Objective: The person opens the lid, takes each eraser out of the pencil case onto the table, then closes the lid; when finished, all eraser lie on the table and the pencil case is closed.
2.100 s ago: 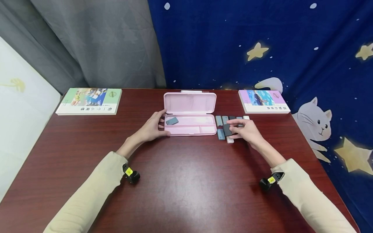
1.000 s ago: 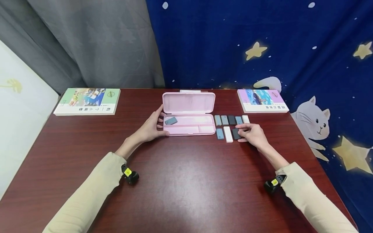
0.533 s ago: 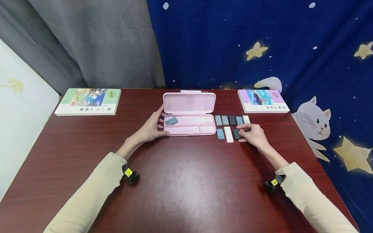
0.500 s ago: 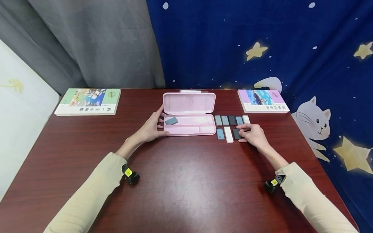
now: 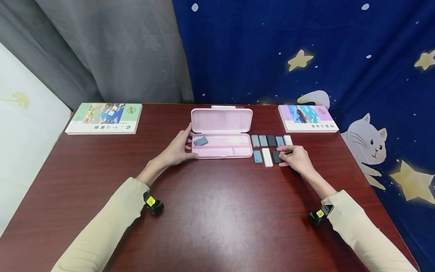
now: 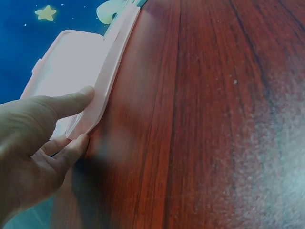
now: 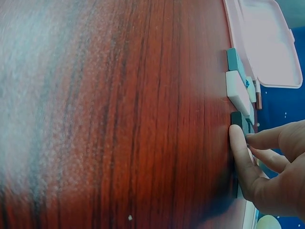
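An open pink pencil case (image 5: 212, 152) lies at the table's middle, one grey-blue eraser (image 5: 201, 141) tilted in its upper compartment. My left hand (image 5: 176, 148) holds the case's left end between thumb and fingers; in the left wrist view the thumb (image 6: 78, 99) lies along its edge. My right hand (image 5: 295, 156) pinches a black eraser (image 5: 276, 156) on the table, its right part hidden by the fingers. To its left are a white eraser (image 5: 267, 157) and a blue eraser (image 5: 257, 156). Behind them runs a row of several erasers, including another black eraser (image 5: 271, 141).
A green-and-white book (image 5: 103, 118) lies at the back left, a purple-and-white book (image 5: 307, 118) at the back right. Behind the raised lid a white object (image 5: 222, 107) shows at the table's back edge. Curtains hang behind the table (image 5: 217, 211).
Since two seconds ago, my right hand has brought the black eraser rightward and down to the near row's right end, uncovering the white one. Over the last second, both hands stay put.
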The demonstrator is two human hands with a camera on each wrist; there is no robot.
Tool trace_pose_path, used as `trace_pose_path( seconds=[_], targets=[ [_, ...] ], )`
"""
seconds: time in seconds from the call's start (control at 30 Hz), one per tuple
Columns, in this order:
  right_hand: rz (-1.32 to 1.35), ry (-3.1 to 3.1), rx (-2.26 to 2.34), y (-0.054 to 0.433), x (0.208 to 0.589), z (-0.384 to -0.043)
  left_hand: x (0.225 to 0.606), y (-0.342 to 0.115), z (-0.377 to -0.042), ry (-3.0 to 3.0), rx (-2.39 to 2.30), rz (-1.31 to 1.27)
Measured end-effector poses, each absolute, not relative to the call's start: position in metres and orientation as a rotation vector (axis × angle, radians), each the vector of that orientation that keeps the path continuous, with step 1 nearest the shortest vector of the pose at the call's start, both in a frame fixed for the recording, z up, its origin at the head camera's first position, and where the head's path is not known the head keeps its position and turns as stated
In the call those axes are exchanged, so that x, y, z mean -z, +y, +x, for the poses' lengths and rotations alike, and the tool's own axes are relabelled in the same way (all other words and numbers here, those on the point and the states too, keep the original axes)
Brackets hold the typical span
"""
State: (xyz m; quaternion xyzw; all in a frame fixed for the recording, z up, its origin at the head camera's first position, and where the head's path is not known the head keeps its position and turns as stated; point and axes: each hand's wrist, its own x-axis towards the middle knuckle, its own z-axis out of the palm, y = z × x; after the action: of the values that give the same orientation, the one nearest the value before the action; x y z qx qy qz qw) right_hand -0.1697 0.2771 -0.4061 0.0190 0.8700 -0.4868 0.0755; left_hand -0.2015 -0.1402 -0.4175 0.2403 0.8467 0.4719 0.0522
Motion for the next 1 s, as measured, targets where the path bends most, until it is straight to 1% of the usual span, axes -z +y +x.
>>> trace_pose_path(
  seconds=[0.7, 1.0],
  targets=[
    [0.022, 2.536, 1.557, 0.281, 0.399, -0.169, 0.416, -0.139, -0.201, 2.570, -1.413, 0.720],
    [-0.008, 2.491, 1.596, 0.262, 0.392, -0.178, 0.417, -0.140, -0.202, 2.570, -1.408, 0.706]
  ],
)
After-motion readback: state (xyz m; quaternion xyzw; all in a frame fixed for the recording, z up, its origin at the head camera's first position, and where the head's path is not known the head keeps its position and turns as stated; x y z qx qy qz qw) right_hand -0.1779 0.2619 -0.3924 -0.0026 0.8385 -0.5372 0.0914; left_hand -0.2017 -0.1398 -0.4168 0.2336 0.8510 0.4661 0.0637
